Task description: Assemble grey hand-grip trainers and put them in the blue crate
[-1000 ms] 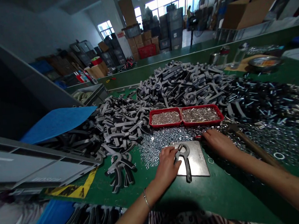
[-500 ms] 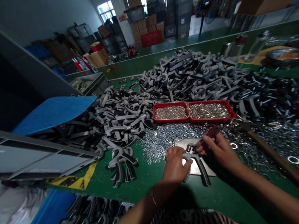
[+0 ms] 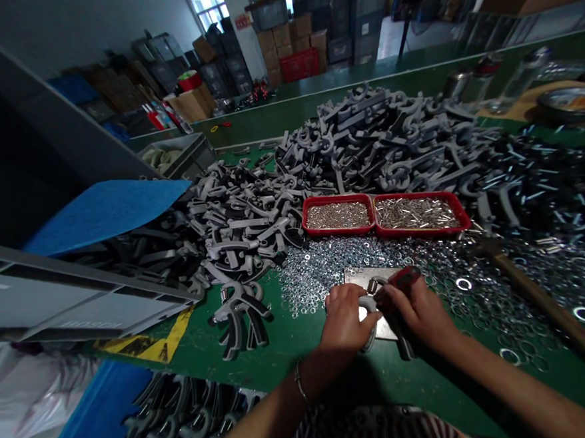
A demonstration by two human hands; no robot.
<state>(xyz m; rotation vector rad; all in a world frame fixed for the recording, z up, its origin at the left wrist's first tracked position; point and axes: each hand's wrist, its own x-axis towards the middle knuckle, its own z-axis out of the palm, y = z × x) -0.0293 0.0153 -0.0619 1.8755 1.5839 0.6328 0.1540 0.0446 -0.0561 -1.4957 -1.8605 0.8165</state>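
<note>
My left hand (image 3: 347,315) is closed around a grey-and-black spring clamp (image 3: 404,344) and steadies it over a flat metal plate (image 3: 385,330). A coiled spring (image 3: 372,285) shows at the clamp's upper end, between my hands. My right hand (image 3: 422,310) grips a red-handled tool (image 3: 405,278), its fingers pressed close to the clamp beside the spring. The tool's tip is hidden behind those fingers. To the left, a small group of clamps (image 3: 239,309) lies on the green table (image 3: 303,372), one with a spring showing.
Two red trays (image 3: 338,231) of small metal parts stand behind the plate, with loose washers (image 3: 301,278) around. Grey clamp parts (image 3: 357,134) are heaped behind. A hammer (image 3: 538,295) lies right. A grey crate (image 3: 78,301) and blue bin (image 3: 86,420) stand left.
My right hand has moved left and closer in, bringing the red-handled tool down against the clamp. My left hand keeps its hold. The view has shifted slightly.
</note>
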